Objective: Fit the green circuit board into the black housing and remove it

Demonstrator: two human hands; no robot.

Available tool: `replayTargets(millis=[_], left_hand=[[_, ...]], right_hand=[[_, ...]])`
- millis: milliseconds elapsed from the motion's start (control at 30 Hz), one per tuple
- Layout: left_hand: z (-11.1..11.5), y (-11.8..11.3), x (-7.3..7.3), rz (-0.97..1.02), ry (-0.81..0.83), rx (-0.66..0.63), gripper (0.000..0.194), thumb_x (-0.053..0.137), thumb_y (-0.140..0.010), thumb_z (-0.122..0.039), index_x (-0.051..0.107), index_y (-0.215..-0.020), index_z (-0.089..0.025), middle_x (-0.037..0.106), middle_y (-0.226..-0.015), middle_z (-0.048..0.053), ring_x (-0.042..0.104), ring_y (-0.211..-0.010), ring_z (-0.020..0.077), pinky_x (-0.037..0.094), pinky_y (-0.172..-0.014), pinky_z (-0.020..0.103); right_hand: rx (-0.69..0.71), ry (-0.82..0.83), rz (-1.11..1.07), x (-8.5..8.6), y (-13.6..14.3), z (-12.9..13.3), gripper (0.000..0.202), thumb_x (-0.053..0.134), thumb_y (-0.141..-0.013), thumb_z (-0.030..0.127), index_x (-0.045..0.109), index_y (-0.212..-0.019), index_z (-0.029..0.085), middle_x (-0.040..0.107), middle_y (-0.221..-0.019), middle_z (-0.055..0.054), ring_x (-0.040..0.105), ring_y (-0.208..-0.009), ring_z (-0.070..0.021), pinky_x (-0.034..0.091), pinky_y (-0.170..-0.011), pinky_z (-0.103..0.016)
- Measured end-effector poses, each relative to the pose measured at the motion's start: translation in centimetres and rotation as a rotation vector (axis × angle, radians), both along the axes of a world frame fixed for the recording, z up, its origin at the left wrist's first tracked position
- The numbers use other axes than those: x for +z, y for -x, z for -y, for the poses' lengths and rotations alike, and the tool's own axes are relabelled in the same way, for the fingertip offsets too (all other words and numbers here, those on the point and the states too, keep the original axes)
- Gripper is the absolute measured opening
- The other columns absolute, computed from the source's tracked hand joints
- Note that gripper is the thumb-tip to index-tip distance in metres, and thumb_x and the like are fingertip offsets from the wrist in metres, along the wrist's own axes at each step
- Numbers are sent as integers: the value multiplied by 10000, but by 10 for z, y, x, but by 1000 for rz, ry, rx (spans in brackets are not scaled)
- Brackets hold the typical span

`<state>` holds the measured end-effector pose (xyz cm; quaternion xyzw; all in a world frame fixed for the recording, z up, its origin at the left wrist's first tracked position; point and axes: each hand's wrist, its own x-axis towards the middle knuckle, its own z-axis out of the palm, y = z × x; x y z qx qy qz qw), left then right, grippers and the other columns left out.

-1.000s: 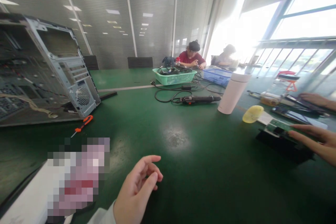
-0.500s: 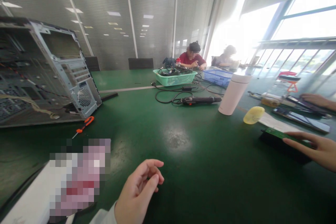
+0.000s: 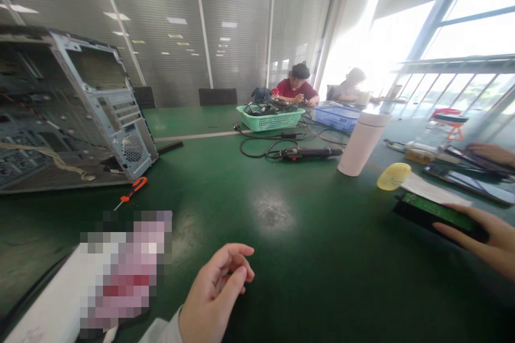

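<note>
At the near right, a black and green part [image 3: 436,210] is gripped by the right hand [image 3: 488,238]. The left hand [image 3: 217,289] is loosely curled, with nothing held. Between them, wide desk [image 3: 322,257] is seen. Far off, a green basket [image 3: 277,121] is filled with black cords [image 3: 276,109].

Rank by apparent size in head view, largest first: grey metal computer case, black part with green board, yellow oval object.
1. Grey metal computer case
2. Black part with green board, partly hidden
3. Yellow oval object
</note>
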<state>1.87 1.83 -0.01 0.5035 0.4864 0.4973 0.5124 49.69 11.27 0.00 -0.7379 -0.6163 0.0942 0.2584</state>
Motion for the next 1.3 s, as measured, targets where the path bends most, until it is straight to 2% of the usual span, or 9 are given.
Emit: replayTargets(millis=[233,433,533,667,833,1000,1133,1200,1300], left_hand=[[-1,3,-3,-42,-11,-4,190,568,-849,-238,650,-1020,-248,642,-785,5,618,-743,167,510,-642,258],[2,-1,-7,-83,-44,53,553,652,-789,-185,465,-1297,-302,503,-1347,77,552,-1130,226,530,-782,281],[1,-3,-6,-4,-54,79,518,684,-780,-221,486,-1253,-296,490,-1387,52,489,-1250,236,483,-935,298],[-2,-3,-3,120,-33,182,471,709,-771,-324,502,-1192,-288,631,-1226,15,589,-1152,219,464,-986,314],[-1,-1,1,59,34,232,465,708,-737,-470,603,-1116,-222,694,-1146,42,603,-1129,259,466,-975,334],[-6,4,-8,233,101,144,539,529,-785,-637,692,-1000,-171,756,-896,80,679,-787,253,535,-633,317],[-14,9,-13,257,83,90,528,546,-761,-638,718,-934,-170,706,-654,59,659,-691,233,508,-544,283],[-17,11,-14,251,77,90,523,556,-755,-628,713,-975,-180,686,-632,52,656,-708,236,513,-538,278],[-20,14,-14,234,69,107,504,590,-746,-588,691,-1047,-196,696,-737,67,651,-785,252,527,-531,278]], right_hand=[[487,-190,-22,24,138,24,482,551,-820,502,516,-1227,246,587,-1187,-104,581,-1073,-273,496,-902,-438],[823,-195,-67,44,254,48,422,549,-815,167,507,-1220,280,522,-1184,-49,555,-1050,-171,490,-917,-319],[919,-189,-102,45,284,47,453,550,-803,119,498,-1229,263,515,-1192,-51,526,-1088,-176,474,-941,-323],[960,-170,-223,41,300,42,408,580,-825,189,486,-1218,240,521,-1172,-51,536,-1043,-163,467,-912,-316],[918,-21,-375,34,303,45,277,593,-806,419,563,-978,204,558,-863,-13,527,-793,-140,429,-711,-279],[777,625,-1043,28,308,43,487,513,-737,664,443,-790,185,469,-613,42,437,-509,-72,328,-489,-201],[707,1127,-1426,22,305,31,574,207,-870,643,493,-785,153,494,-511,11,491,-417,-78,337,-434,-186],[683,1177,-1540,20,302,26,588,140,-910,593,509,-808,146,505,-513,6,514,-427,-71,369,-448,-174],[639,1070,-1512,19,299,23,518,366,-841,656,496,-842,155,552,-618,8,567,-493,-71,393,-444,-157]])
